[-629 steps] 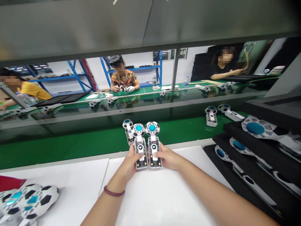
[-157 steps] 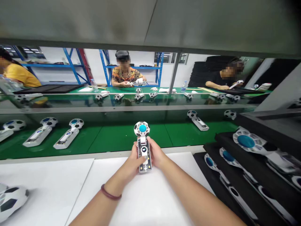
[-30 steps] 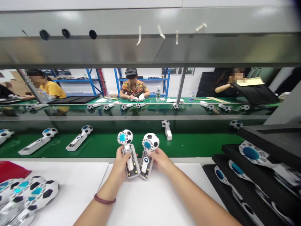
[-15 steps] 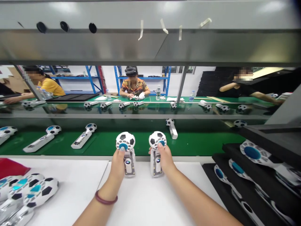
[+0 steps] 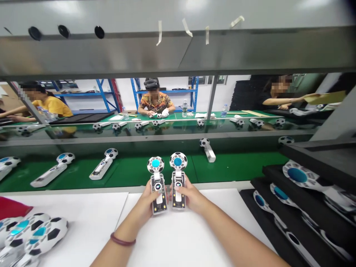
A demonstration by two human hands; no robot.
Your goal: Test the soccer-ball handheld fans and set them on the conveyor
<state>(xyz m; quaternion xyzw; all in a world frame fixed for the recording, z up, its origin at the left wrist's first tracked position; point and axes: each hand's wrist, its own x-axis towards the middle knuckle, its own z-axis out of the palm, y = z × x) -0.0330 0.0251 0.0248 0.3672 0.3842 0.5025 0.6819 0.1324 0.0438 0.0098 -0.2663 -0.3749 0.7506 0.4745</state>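
Note:
Two handheld fans with football-patterned heads stand upright side by side above the white worktop. My left hand (image 5: 146, 204) is wrapped round the clear handle of the left fan (image 5: 155, 164), its thumb on the front below the small lit display. Closed on the other handle, my right hand (image 5: 194, 195) has its thumb just under the display of the right fan (image 5: 178, 161). Both heads face me with their blue centre discs showing, and the handles are close together. The fingers behind the handles are mostly hidden.
Several similar fans lie on the green conveyor belt (image 5: 230, 167). At the lower left is a pile of fans (image 5: 46, 235) beside a red item (image 5: 12, 207). Black trays (image 5: 250, 207) with fans are stacked at the right. Co-workers sit across the line.
Both thumbs have moved from the fan heads down to the handles. The heads now face me more fully, and the two fans have come closer together.

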